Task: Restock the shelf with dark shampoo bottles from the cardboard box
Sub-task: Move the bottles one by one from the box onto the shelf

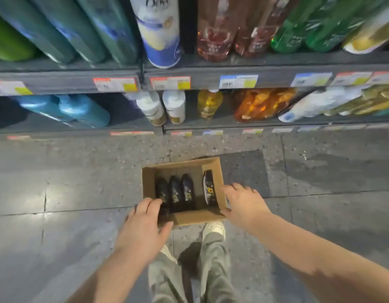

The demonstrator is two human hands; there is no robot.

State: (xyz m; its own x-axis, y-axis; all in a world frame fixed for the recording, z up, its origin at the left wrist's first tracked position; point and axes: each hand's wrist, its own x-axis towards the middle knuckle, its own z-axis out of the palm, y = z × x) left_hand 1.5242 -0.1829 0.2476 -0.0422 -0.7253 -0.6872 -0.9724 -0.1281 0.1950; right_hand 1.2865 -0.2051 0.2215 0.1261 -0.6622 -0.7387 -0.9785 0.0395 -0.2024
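Observation:
An open cardboard box (149, 180) sits on the floor in front of my feet. Inside it lie several dark shampoo bottles: three side by side at the left (176, 192) and one (208, 186) apart against the right wall. My left hand (143, 226) hovers over the box's near left corner, fingers spread, fingertips by the leftmost bottle. My right hand (243, 204) is at the box's right wall, fingers apart, holding nothing. Whether either hand touches the box is unclear.
Shelves (211, 77) of shampoo and bottles rise beyond the box: teal, white, brown and green bottles on top, blue, white and orange ones below. A dark gap (121, 112) shows on the lower shelf. Grey tiled floor (69, 182) surrounds the box. My legs and shoes are below it.

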